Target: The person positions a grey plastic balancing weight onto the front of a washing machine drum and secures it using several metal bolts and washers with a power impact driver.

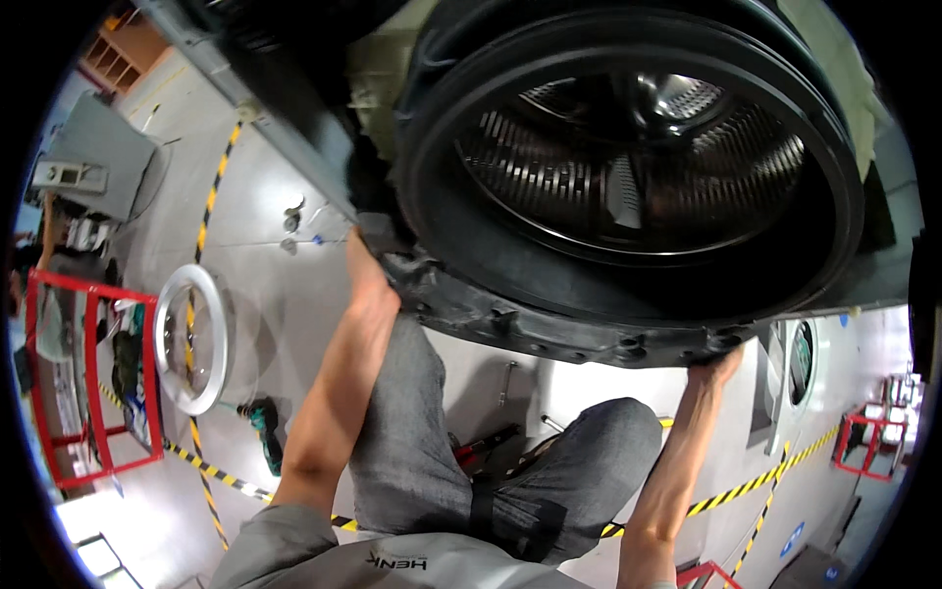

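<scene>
"Black panel [559, 339]: where is it?"

"Along the washing machine's [319, 147] lower front edge, under the round rim [432, 187]. The left hand [371, 283] touches its left end, the right hand [721, 366] its right."

"Gripping?"

"Can't tell; most fingers are hidden behind it."

"What's inside the rim?"

"A shiny metal drum [540, 187] full of holes, containing a paddle [623, 194]."

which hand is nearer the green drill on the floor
Left. The left hand, at the left end of the black part, is above and right of the drill in view; the right hand, at the right end, is much farther right.
</scene>
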The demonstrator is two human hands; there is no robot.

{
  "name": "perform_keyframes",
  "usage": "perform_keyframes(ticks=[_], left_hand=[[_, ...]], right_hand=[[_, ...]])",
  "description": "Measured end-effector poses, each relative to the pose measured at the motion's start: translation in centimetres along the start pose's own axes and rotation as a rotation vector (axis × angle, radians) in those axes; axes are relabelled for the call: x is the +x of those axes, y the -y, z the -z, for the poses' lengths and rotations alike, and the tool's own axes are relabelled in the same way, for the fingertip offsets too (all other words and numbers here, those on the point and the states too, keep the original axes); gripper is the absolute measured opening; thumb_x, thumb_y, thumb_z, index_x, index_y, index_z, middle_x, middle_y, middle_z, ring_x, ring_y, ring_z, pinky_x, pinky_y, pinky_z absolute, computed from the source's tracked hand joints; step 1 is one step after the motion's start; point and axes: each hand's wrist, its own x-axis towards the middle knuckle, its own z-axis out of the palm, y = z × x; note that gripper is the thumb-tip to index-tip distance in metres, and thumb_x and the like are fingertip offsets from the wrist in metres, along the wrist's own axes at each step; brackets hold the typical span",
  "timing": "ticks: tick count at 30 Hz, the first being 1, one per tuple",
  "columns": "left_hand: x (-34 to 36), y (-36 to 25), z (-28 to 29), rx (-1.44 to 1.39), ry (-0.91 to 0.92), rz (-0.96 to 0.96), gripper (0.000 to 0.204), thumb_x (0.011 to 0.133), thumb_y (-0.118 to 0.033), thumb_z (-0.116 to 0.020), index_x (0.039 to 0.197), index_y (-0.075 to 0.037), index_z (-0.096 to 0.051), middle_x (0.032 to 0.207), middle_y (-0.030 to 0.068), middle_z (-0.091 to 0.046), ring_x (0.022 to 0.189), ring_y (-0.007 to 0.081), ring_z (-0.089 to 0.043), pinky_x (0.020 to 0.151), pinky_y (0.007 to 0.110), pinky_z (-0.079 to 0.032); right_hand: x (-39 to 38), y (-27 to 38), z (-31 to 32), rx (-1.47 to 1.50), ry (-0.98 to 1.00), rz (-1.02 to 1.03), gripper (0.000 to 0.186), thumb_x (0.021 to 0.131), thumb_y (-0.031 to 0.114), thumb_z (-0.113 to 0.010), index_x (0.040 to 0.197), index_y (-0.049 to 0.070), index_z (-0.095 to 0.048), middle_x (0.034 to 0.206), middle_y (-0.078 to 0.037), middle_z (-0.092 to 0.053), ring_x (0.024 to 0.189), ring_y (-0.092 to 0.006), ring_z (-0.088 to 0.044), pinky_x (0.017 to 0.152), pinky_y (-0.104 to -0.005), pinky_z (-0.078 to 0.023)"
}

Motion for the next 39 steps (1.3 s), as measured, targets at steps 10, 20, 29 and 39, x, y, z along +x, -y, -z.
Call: perform_keyframes(ticks=[10,20,29,39], left_hand=[[-1.3,-0.8,-0.8,0.024,0.030,-0.006,0.036,0.094,-0.030,-0.042,0.115,-0.002,-0.055,0.105,0.0105,-0.063,0.096,0.0231,-0.062,0.085,0.037,-0.052],[-0.5,-0.6,-0.1,0.065,-0.088,0.002,0.032,0.095,-0.027,-0.038,0.108,-0.004,-0.057,0.098,0.0086,-0.064,0.088,0.0205,-0.063,0.079,0.034,-0.053],[-0.7,-0.5,0.1,0.061,-0.070,0.047,0.034,0.097,-0.031,-0.032,0.102,-0.007,-0.055,0.094,0.0068,-0.061,0.087,0.0190,-0.060,0.078,0.034,-0.050],[-2.3,-0.5,3.2,0.151,0.128,0.114,0.031,0.092,-0.028,-0.041,0.096,-0.007,-0.063,0.088,0.0066,-0.066,0.082,0.0196,-0.064,0.074,0.032,-0.053]], right_hand=[[0.1,-2.7,1.2,0.021,-0.161,-0.043,0.039,0.094,0.031,-0.045,0.117,0.001,-0.054,0.109,-0.013,-0.061,0.097,-0.0261,-0.061,0.082,-0.0378,-0.054],[-0.1,-2.7,1.0,0.011,-0.094,-0.075,0.041,0.094,0.032,-0.044,0.118,0.001,-0.054,0.109,-0.014,-0.061,0.097,-0.0273,-0.061,0.081,-0.0393,-0.055],[-3.2,-2.8,1.0,0.029,-0.133,-0.059,0.040,0.092,0.033,-0.047,0.115,0.001,-0.056,0.105,-0.013,-0.063,0.091,-0.0259,-0.063,0.076,-0.0371,-0.057],[-9.4,-7.4,7.6,0.126,-0.344,-0.247,0.039,0.090,0.041,-0.047,0.100,0.005,-0.061,0.095,-0.012,-0.065,0.084,-0.0273,-0.065,0.075,-0.0425,-0.057]])
